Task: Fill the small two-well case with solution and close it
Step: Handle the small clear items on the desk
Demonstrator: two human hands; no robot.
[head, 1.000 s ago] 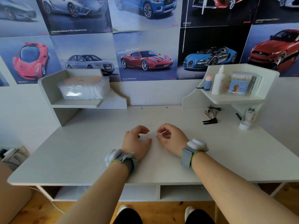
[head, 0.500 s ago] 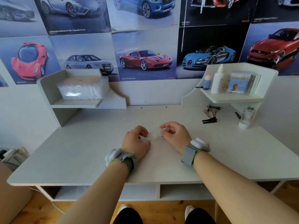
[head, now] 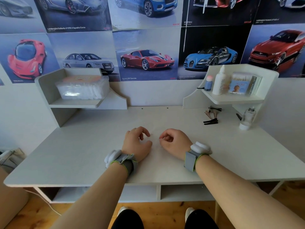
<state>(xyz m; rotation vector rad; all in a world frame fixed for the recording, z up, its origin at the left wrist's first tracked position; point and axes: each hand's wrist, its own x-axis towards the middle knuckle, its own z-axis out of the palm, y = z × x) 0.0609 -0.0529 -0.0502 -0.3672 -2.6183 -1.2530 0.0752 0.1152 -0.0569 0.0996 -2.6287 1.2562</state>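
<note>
Both hands are resting mid-desk, nearer the front edge than the back. The left hand is lying loosely curled with its fingers apart, grasping nothing visible; the right hand is curling with thumb and forefinger pinched, and whether anything is between them cannot be told. The two-well case cannot be made out; if it is lying on the desk between the hands, its pale body is blending into the surface. The white bottle, presumably the solution, is standing on the right shelf at the back right corner. Likely hazards: a case this hard to see is risking being knocked or misplaced; reaching for the shelf is risking toppling the small blue bottle beside it. Legible poster captions are reading "Ferrari 458 Speciale" and "Lamborghini Gallardo LP 570-4 Squadra Corse"; bottle print is too small.
</note>
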